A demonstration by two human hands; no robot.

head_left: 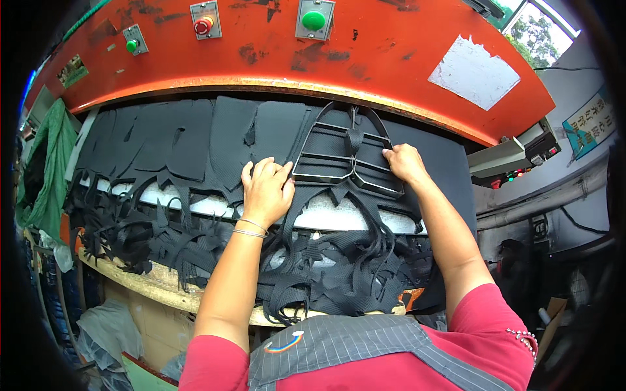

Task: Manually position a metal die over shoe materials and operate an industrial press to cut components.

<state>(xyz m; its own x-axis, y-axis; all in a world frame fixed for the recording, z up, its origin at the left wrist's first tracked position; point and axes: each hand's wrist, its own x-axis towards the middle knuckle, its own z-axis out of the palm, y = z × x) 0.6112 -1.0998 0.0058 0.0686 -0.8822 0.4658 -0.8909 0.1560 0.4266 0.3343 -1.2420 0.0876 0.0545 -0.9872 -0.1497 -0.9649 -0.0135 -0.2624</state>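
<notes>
A dark metal cutting die, two mirrored curved outlines joined by crossbars, lies on a black textured sheet. My right hand is closed on the die's right edge, fingers bent over the rim. Just left of the die, my left hand rests on the sheet with fingers apart. Its thumb side is close to the die's lower left corner; whether they touch I cannot tell. Slits and cut outlines mark the sheet to the left. Under my left wrist the sheet's near edge is ragged.
Black offcut strips hang in a tangle over the near edge. Low above the far side is the orange press beam, with a red button and a green button. A green cloth hangs at left, a control box at right.
</notes>
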